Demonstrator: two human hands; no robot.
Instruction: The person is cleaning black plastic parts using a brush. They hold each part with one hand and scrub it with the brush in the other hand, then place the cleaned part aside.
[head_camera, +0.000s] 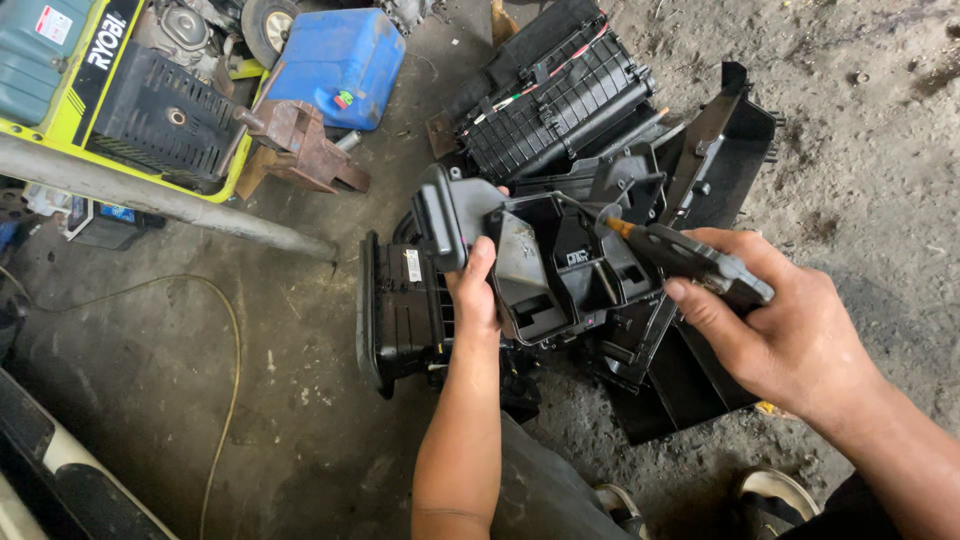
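Nearest: left hand (476, 290) clamps the black moulded plastic duct housing (545, 265), thumb on its rim, held up over the dusty concrete floor (300, 400). Right hand (790, 330) is closed round a dark-handled screwdriver (690, 258), tip at the housing's inner edge. To do it well, keep tip square w/ the fastener and brace firmly. Behind: black ribbed vent casing (550, 100), blue plastic jug (340, 60).
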